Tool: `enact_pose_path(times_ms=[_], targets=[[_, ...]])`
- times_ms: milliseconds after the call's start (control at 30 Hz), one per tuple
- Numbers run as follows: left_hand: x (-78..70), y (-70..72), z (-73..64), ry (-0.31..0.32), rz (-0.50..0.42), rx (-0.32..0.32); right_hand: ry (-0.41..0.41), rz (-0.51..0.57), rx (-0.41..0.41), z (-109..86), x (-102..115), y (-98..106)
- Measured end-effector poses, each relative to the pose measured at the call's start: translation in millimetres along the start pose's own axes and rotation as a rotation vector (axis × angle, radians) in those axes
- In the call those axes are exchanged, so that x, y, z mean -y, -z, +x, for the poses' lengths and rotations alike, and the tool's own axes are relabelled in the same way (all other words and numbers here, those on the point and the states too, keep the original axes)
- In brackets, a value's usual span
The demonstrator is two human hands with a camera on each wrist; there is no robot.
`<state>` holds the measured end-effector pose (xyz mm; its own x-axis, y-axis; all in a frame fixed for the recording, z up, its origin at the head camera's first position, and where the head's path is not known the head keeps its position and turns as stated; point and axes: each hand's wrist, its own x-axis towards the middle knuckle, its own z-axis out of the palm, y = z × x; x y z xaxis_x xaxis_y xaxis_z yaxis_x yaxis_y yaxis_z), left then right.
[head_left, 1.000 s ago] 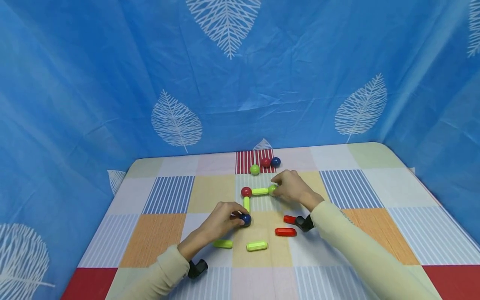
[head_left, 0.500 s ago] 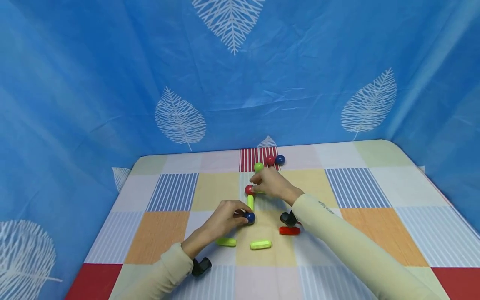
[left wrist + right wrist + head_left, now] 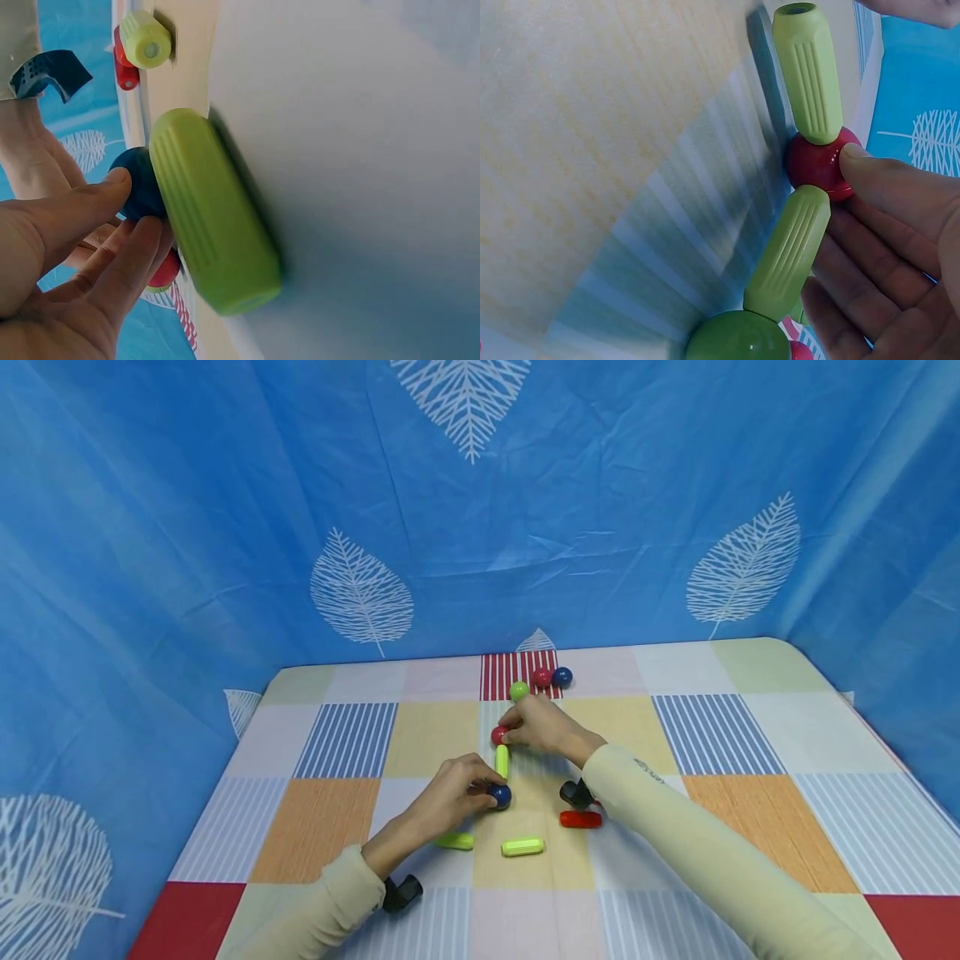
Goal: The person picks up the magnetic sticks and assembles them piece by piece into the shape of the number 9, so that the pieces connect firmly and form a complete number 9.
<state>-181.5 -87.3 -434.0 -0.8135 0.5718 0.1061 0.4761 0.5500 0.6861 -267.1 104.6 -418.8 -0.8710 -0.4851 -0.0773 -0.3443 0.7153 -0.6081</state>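
My left hand (image 3: 453,793) pinches a blue ball (image 3: 499,796) between thumb and fingers, just short of a yellow-green rod (image 3: 502,762). In the right wrist view that rod (image 3: 808,75) shows a bare end with a hole. Its other end joins a red ball (image 3: 817,165), which my right hand (image 3: 900,240) pinches. From the red ball a second yellow-green rod (image 3: 789,255) runs to a green ball (image 3: 739,337); my right hand (image 3: 547,727) covers this part in the head view. A loose yellow-green rod (image 3: 214,210) lies close beside my left fingers.
Another yellow-green rod (image 3: 522,847) and a red rod (image 3: 581,819) lie nearer on the checked tablecloth (image 3: 525,918). At the back sit a green ball (image 3: 519,691), a red ball (image 3: 542,677) and a blue ball (image 3: 562,677). A blue curtain (image 3: 480,527) stands behind.
My right hand has moved left from the joined green ball to the red ball and pinches it. The left hand keeps its pinch on the blue ball. The head view has shifted slightly.
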Motion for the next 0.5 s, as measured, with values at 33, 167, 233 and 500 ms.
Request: enact_pose_path(times_ms=[33,167,233,500], targets=[[-0.2,-0.3,0.1,-0.004,0.004,-0.003,-0.004,0.0,0.001,0.0,-0.1,0.2],[-0.6,-1.1,2.8,-0.024,0.026,-0.018,-0.014,0.0,0.007,-0.3,-0.8,1.1],[-1.5,-1.1,4.0,-0.023,0.034,-0.017,-0.025,0.005,0.009,-0.8,-0.3,1.3],[-1.5,-1.2,5.5,0.021,0.044,0.003,-0.032,0.001,-0.027,-12.2,-13.5,15.6]])
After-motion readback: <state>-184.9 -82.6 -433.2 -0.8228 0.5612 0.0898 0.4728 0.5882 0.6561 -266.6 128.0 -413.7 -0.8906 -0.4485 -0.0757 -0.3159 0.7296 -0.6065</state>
